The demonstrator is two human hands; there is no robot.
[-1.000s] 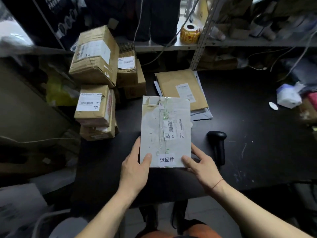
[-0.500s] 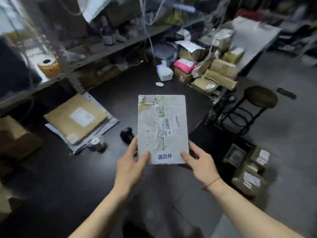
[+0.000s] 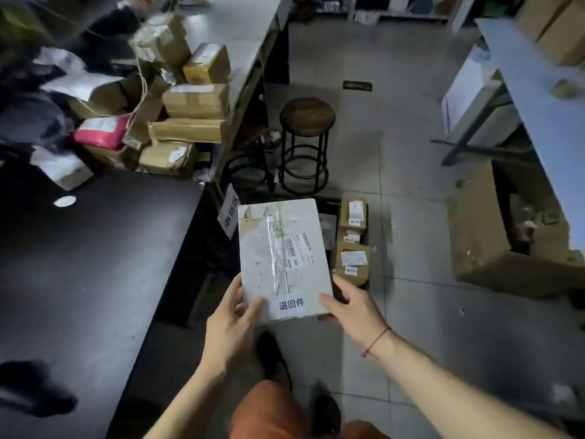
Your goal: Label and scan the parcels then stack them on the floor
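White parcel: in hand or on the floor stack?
In hand: left hand and right hand grip the white parcel by its near corners; floor stack lies beyond.

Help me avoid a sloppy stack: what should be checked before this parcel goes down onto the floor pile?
1. Grip: left hand and right hand both hold the white parcel by its near end: ok.
2. Printed sticker on the parcel's near end: ok.
3. Barcode scanned: cannot tell.
4. Pile of brown parcels in sight, just beyond the right hand: ok.
5. The stool stands apart from that pile: ok.
6. Spot directly under the held parcel, hidden: cannot tell.
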